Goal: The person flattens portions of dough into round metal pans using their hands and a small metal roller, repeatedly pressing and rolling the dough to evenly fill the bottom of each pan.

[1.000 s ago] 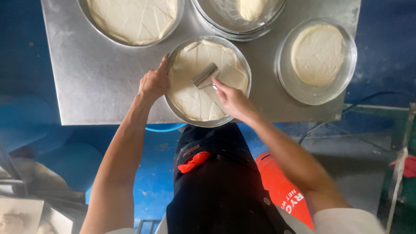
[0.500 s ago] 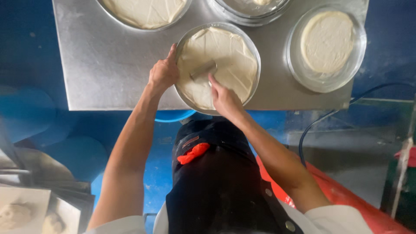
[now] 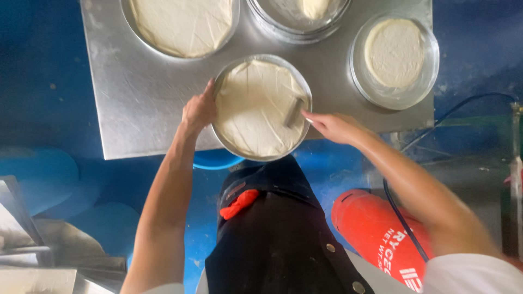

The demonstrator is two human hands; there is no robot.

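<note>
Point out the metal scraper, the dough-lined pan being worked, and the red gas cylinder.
metal scraper [image 3: 294, 111], head view, on its flat blade.
dough-lined pan [image 3: 219, 87], head view, on its left rim.
red gas cylinder [image 3: 365, 228], head view, on its body.

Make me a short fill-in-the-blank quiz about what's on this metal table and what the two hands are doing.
1. The left hand grips the rim of a round metal ___ lined with dough.
2. The right hand holds a flat metal scraper against the ___ edge of that dough.
3. The table is made of ___.
4. Beside the person's leg on the floor lies a ___ cylinder.

Missing words: pan; right; metal; red
</note>
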